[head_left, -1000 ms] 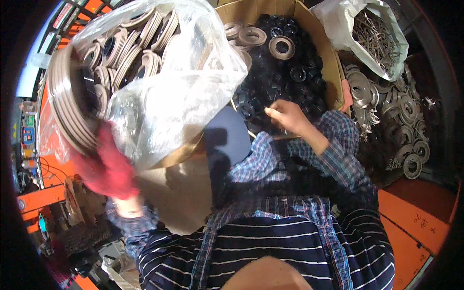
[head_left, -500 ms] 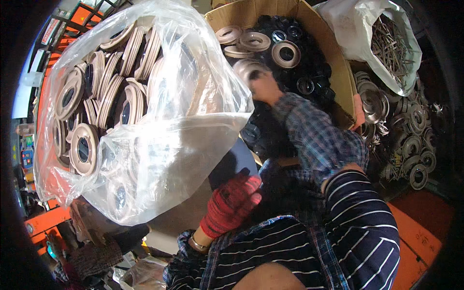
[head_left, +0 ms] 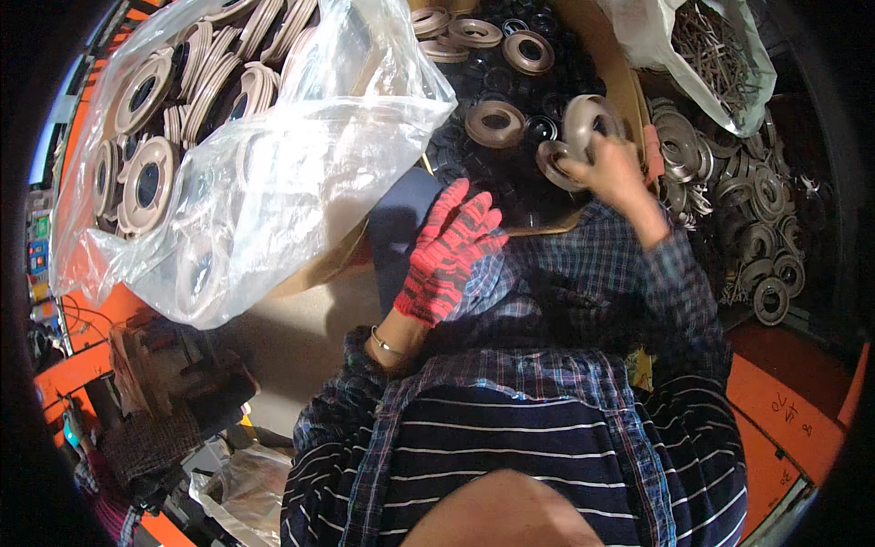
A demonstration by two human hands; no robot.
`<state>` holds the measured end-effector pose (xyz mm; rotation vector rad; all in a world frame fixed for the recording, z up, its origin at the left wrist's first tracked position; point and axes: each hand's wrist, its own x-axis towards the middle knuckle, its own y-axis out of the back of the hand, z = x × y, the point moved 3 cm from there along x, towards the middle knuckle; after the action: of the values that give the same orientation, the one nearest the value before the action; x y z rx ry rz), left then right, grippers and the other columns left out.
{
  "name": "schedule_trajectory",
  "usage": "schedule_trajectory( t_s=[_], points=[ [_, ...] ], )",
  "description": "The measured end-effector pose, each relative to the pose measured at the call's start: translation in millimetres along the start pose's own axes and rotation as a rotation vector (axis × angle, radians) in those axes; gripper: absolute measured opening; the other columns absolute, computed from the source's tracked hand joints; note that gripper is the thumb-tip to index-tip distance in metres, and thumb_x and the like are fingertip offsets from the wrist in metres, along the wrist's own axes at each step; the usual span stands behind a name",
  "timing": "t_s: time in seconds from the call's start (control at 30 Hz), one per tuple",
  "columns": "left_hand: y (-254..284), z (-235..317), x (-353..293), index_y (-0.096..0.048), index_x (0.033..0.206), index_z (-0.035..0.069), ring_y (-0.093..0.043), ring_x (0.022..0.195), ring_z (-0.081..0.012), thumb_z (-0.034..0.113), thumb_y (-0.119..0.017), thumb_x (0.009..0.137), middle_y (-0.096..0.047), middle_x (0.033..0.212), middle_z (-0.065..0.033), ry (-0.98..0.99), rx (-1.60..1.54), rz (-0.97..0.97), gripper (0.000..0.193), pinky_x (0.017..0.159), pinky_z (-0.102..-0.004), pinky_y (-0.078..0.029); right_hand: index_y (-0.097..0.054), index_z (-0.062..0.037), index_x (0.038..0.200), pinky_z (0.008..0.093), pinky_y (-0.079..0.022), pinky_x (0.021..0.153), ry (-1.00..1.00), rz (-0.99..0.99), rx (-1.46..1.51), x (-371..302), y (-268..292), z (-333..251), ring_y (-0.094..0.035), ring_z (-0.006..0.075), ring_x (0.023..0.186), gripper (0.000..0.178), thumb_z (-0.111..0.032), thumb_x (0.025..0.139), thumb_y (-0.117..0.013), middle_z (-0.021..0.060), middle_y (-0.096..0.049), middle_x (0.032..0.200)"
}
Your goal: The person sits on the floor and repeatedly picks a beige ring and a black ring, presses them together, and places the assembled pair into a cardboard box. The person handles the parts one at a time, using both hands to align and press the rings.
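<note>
My bare right hand (head_left: 612, 173) is at the right side of a cardboard box, its fingers closed on a glossy beige plastic ring (head_left: 577, 129). Against its thumb is a second, smaller-looking ring (head_left: 550, 164); whether that one is held too, I cannot tell. Another beige ring (head_left: 495, 124) lies on the black round parts (head_left: 510, 185) that fill the box. In a red and black knit glove, my left hand (head_left: 454, 251) rests on my lap beside a dark blue panel, fingers stretched out and nothing in them.
To the left stands a clear plastic bag (head_left: 301, 169) with many stacked beige rings (head_left: 149, 178). The cardboard wall (head_left: 629, 87) bounds the box at right. Beyond it are a pile of metal rings (head_left: 766, 242) and a white sack (head_left: 638, 32) of thin metal strips.
The view has shifted, so most things sit higher in the picture. My right hand has moved right across the box with a ring. My left hand's fingers now point farther forward.
</note>
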<state>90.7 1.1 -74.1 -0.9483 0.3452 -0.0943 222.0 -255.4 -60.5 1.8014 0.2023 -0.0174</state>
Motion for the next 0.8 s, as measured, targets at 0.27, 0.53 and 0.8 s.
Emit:
schedule_trajectory(
  t_s=[0.27,0.53,0.8],
  points=[
    [2.1,15.4,-41.5,-0.053,0.137,0.001,-0.062,0.115,-0.0202,0.011,-0.067,0.094,-0.064,0.128,-0.0108,-0.004,0.181,0.171,0.047,0.099,-0.0347,-0.051,-0.068,-0.0005,0.098,0.0303,-0.055,0.071,0.119,-0.038,1.454,-41.2,-28.6,-71.2,-0.068,0.0153,0.080,0.021,-0.021,0.092,-0.070,0.0112,-0.072,0.088],
    [11.5,23.8,-79.1,-0.051,0.139,0.001,-0.061,0.117,-0.0212,0.013,-0.065,0.096,-0.062,0.130,-0.0120,-0.373,0.862,0.211,0.046,0.100,-0.0350,-0.051,-0.056,-0.0061,0.120,0.0488,-0.054,0.092,-0.031,-0.260,-0.011,9.3,-143.3,-66.6,-0.064,0.0394,0.109,0.045,-0.028,0.082,-0.068,0.0222,-0.065,0.117],
    [2.4,31.4,-57.1,-0.064,0.127,0.005,-0.062,0.117,-0.0312,-0.002,-0.069,0.084,-0.062,0.130,-0.0177,-0.522,1.395,0.046,0.043,0.100,-0.0382,-0.051,-0.067,-0.0038,0.113,0.0429,-0.053,0.075,0.515,0.215,0.642,-60.7,-8.3,-75.1,-0.067,0.0366,0.092,0.021,-0.010,0.094,-0.063,0.0178,-0.069,0.100]
  ],
)
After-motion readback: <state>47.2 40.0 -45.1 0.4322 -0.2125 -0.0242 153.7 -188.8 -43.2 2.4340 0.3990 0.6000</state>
